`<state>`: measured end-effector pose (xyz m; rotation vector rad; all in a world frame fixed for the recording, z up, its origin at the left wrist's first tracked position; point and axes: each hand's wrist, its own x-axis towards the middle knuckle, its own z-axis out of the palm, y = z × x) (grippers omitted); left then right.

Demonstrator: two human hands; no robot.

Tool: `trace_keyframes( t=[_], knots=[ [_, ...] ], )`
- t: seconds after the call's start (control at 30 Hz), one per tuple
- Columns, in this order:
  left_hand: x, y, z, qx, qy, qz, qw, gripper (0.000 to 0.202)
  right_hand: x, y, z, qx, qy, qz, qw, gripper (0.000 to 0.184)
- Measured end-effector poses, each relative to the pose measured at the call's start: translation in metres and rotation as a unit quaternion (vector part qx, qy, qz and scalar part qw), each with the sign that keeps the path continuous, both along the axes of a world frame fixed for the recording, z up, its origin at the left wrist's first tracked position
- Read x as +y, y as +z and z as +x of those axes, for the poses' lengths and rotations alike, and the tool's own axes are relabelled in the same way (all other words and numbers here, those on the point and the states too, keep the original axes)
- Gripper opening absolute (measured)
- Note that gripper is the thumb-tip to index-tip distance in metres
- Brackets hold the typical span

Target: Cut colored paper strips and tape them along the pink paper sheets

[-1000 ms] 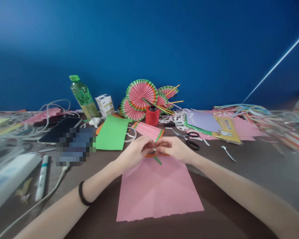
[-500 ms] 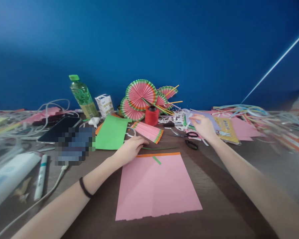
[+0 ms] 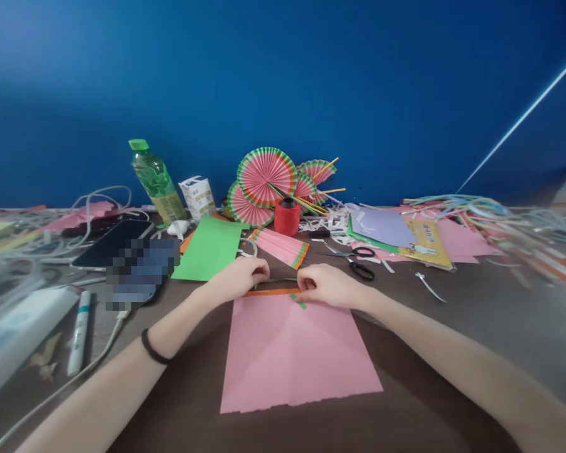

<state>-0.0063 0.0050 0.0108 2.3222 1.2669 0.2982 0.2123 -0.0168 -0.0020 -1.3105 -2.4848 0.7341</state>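
A pink paper sheet (image 3: 297,358) with an orange band (image 3: 273,292) along its far edge lies flat in front of me. Just beyond that band a thin green paper strip (image 3: 283,280) spans the space between my hands. My left hand (image 3: 240,277) is closed at the strip's left end, near the sheet's far left corner. Fingers bent in a pinch, my right hand (image 3: 330,286) is at the other end and partly covers the orange band. A short green paper piece (image 3: 302,306) lies on the sheet under its fingertips.
Black-handled scissors (image 3: 362,270) lie beyond my right hand. Behind are a pleated pink paper (image 3: 280,247), a red thread spool (image 3: 287,218) and round paper fans (image 3: 266,178). Green paper (image 3: 210,248), a phone (image 3: 116,244) and a bottle (image 3: 158,185) are at left; purple paper (image 3: 382,228) is right.
My right hand has come from the purple paper at the back right to the orange band, beside the short green piece. My left hand has shifted slightly left, with its fingers curled more.
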Motion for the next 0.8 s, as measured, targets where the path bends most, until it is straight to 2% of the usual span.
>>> trace_keyframes(
  t=[0.17, 0.3, 0.43, 0.63, 0.8],
  knots=[
    [0.003, 0.014, -0.013, 0.032, 0.003, -0.048, 0.998, 0.012, 0.005, 0.002, 0.009, 0.025, 0.037, -0.057, 0.997, 0.017],
    [0.008, 0.015, -0.022, 0.064, -0.006, -0.074, 0.995, 0.011, 0.007, 0.004, 0.011, 0.032, 0.065, -0.052, 0.996, 0.018],
    [0.010, 0.017, -0.027, 0.094, 0.000, -0.053, 0.994, 0.010, 0.007, 0.005, 0.010, 0.031, 0.095, -0.057, 0.993, 0.014],
    [0.011, 0.016, -0.032, 0.101, 0.016, -0.065, 0.993, 0.006, 0.007, 0.005, 0.011, 0.032, 0.089, -0.062, 0.994, 0.008],
    [0.012, 0.015, -0.033, 0.092, 0.004, -0.052, 0.994, 0.008, 0.007, 0.001, 0.012, 0.030, 0.090, -0.062, 0.994, 0.005]
  ],
)
